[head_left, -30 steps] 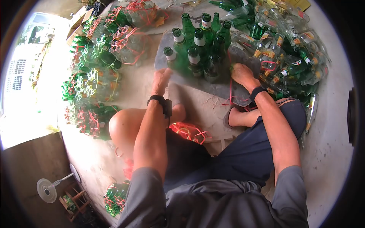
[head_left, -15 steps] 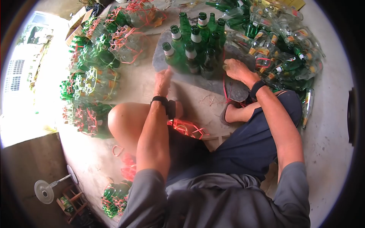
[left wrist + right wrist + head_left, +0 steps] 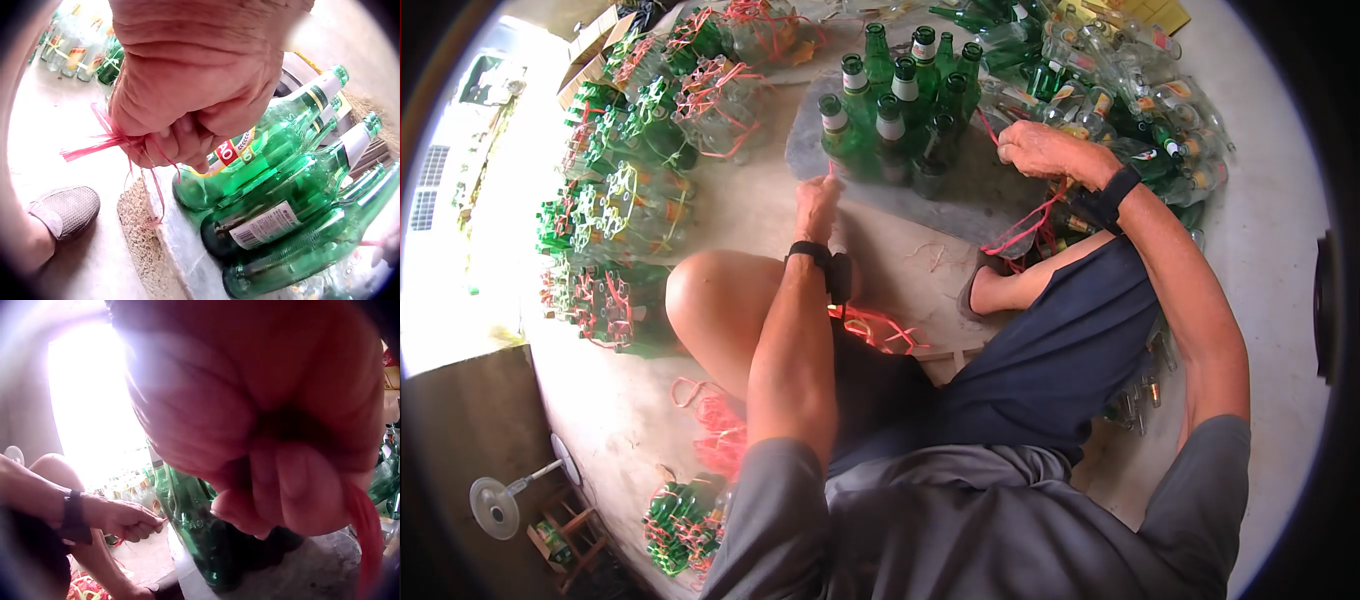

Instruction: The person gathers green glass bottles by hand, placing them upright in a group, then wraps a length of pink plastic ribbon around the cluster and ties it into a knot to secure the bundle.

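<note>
Several green bottles (image 3: 890, 135) stand upright in a tight group on a grey slab (image 3: 805, 135). At the group's near left corner, my left hand (image 3: 817, 208) grips the end of a red plastic strip; in the left wrist view the strip (image 3: 94, 145) sticks out of the curled fingers, close beside a labelled bottle (image 3: 265, 228). To the right of the bottles my right hand (image 3: 1055, 155) pinches red strip (image 3: 988, 125), which runs toward the group. In the right wrist view a length of strip (image 3: 365, 540) hangs from the curled fingers.
Loose clear and green bottles (image 3: 1170, 110) are heaped at the right. Bundles tied with coloured strips (image 3: 635, 205) line the left side. Red strips (image 3: 720, 430) lie on the floor near the left knee, beside another bundle (image 3: 680, 525). A white fan (image 3: 495, 508) stands at lower left.
My right hand has moved up and right, away from the bottles, drawing the red strip outward. My left hand stays near the group's left corner. The whole head view has shifted slightly.
</note>
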Demonstrator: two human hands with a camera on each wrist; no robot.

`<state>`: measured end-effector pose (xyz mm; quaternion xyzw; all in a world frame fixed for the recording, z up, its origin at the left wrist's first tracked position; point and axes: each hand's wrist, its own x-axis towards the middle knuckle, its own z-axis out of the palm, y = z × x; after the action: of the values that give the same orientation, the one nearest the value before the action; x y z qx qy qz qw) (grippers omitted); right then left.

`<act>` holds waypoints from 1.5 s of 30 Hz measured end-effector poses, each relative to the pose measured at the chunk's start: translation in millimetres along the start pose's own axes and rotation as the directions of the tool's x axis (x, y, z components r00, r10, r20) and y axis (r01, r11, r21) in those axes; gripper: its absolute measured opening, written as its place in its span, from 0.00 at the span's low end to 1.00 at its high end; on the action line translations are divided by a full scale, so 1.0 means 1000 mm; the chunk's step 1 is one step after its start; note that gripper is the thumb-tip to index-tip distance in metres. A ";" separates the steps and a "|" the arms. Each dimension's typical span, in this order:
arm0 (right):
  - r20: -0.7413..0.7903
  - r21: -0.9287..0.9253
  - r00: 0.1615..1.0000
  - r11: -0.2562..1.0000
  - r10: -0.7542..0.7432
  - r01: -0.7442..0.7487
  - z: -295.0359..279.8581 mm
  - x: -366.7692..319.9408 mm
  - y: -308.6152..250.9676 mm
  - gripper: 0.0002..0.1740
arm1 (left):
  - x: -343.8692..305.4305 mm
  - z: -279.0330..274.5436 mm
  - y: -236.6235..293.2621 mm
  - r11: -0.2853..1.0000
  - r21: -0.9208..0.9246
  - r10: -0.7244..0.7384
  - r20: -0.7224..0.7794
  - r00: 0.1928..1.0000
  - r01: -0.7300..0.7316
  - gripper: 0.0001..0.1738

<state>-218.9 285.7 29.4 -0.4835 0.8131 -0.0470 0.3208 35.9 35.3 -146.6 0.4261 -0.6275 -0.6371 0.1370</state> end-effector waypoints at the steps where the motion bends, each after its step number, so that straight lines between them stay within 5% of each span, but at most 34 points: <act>1: -0.037 -0.034 0.998 0.998 -0.054 0.052 0.004 -0.001 0.002 0.14 | -0.002 0.002 0.003 1.000 0.016 -0.019 -0.002 1.000 0.019 0.18; 2: 0.082 -0.619 0.923 0.707 -0.375 0.342 0.032 0.025 0.041 0.13 | -0.003 0.004 0.005 0.999 0.034 -0.037 -0.006 0.999 0.037 0.15; 3: 0.361 -0.890 0.772 0.054 -0.523 0.453 0.056 0.052 0.077 0.12 | -0.002 0.004 0.003 0.999 0.032 -0.035 -0.010 0.999 0.035 0.15; 4: 0.180 -0.828 0.898 0.431 -0.402 0.359 0.061 0.038 0.065 0.09 | 0.002 0.005 -0.003 1.000 0.027 -0.002 -0.018 1.000 0.003 0.15; 5: 0.201 -0.878 0.887 0.325 -0.415 0.350 0.082 0.048 0.097 0.10 | 0.003 0.005 -0.005 0.999 0.021 0.029 -0.025 0.999 -0.028 0.15; 6: 0.028 -0.658 0.964 0.722 -0.263 0.216 0.071 0.023 0.061 0.11 | 0.002 0.004 -0.004 1.000 0.003 0.013 -0.023 1.000 -0.013 0.16; 7: -0.062 -0.294 0.997 0.956 -0.042 0.022 0.051 -0.007 0.018 0.12 | 0.001 0.002 -0.004 1.000 0.001 0.012 -0.027 1.000 -0.012 0.16; 16: 0.081 -0.232 0.996 0.971 -0.042 0.060 -0.032 -0.031 0.001 0.15 | -0.002 0.005 -0.002 0.998 0.047 0.048 -0.042 0.998 -0.046 0.17; 19: 0.115 -0.218 0.993 0.976 -0.004 0.029 -0.023 -0.032 0.011 0.15 | -0.002 0.005 -0.002 0.996 0.074 0.056 -0.039 0.998 -0.053 0.17; 21: -0.011 -0.159 0.998 0.986 -0.059 0.056 0.011 -0.029 0.026 0.14 | -0.004 0.005 0.000 0.997 0.067 0.033 -0.046 0.998 -0.029 0.17; 23: 0.272 -0.656 0.921 0.646 -0.280 0.390 0.055 -0.001 0.061 0.12 | -0.004 0.003 0.000 0.996 0.069 0.060 -0.048 0.997 -0.057 0.19; 25: 0.120 -0.429 0.985 0.888 -0.126 0.166 0.070 -0.008 0.040 0.13 | -0.002 0.002 -0.006 0.993 0.076 0.088 -0.045 0.995 -0.085 0.21; 27: 0.046 -0.373 0.995 0.925 0.091 -0.067 0.082 -0.012 0.017 0.15 | 0.001 0.003 -0.011 0.992 0.086 0.092 -0.014 0.996 -0.091 0.17; 28: -0.025 -0.151 0.965 0.953 0.261 -0.262 0.073 -0.023 -0.015 0.18 | 0.001 0.004 -0.008 0.991 0.090 0.100 -0.006 0.995 -0.099 0.17; 38: -0.234 0.096 0.918 0.948 0.319 -0.305 0.147 0.014 -0.002 0.14 | -0.013 0.004 0.006 0.993 0.108 -0.040 -0.029 0.999 0.043 0.18; 45: -0.240 0.032 0.894 0.923 0.380 -0.384 0.159 0.022 0.024 0.14 | -0.009 0.004 0.000 0.990 0.137 -0.011 -0.007 1.000 0.012 0.19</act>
<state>-153.7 317.1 -116.2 -0.3079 0.9253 -0.0349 0.2185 38.5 44.4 -144.2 0.4401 -0.6670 -0.5919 0.1058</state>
